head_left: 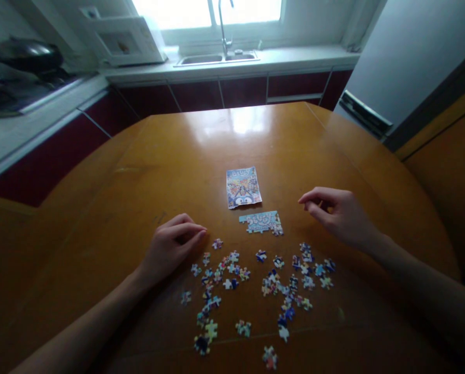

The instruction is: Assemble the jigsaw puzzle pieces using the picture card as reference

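Observation:
My left hand (174,241) rests on the table, its fingers curled in and the thumb tip close to the fingertips. No piece shows in it; a loose puzzle piece (217,243) lies just right of its fingertips. My right hand (336,210) is at the right, loosely bent with a small gap between thumb and forefinger, and nothing visible in it. Between the hands lies a joined strip of jigsaw puzzle (260,222), light blue with lettering. Beyond it is a creased picture sheet (243,188). Several loose jigsaw pieces (271,283) are scattered nearer me, some overlapping.
The wooden table (170,156) has angled far corners. Behind it are a counter with a sink (201,59) and tap, a white microwave (127,41), and a stove with a dark pan (30,54) at left. A grey fridge (404,62) stands at right.

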Demonstrator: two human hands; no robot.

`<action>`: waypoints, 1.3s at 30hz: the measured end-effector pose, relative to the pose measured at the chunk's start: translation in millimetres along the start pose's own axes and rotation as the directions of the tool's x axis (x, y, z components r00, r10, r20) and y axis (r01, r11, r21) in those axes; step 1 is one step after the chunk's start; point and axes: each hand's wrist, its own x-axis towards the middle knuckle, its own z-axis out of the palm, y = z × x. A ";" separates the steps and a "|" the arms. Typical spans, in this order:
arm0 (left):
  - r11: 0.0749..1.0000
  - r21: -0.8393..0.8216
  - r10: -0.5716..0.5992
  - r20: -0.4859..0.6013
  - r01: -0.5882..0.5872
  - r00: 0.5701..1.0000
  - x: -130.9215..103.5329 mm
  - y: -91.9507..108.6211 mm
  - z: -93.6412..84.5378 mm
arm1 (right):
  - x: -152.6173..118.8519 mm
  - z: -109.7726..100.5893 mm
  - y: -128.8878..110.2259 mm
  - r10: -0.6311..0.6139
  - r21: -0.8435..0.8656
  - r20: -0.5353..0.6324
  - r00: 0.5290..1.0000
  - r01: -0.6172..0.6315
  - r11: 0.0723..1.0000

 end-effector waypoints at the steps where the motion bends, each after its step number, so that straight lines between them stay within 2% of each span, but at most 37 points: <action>1: 1.000 0.000 0.001 0.002 -0.001 1.000 0.0 -0.3 0.1 | -0.2 0.1 -0.2 -0.003 -0.001 0.008 1.000 0.003 1.000; 24: 1.000 0.002 0.016 0.001 -0.016 1.000 0.5 0.9 0.1 | -1.5 0.8 -1.9 -0.009 -0.008 0.030 1.000 0.009 1.000; 39: 1.000 0.003 0.024 -0.007 -0.024 1.000 4.0 3.0 -0.1 | 11.7 0.9 16.2 0.032 -0.022 0.010 0.999 -0.032 0.999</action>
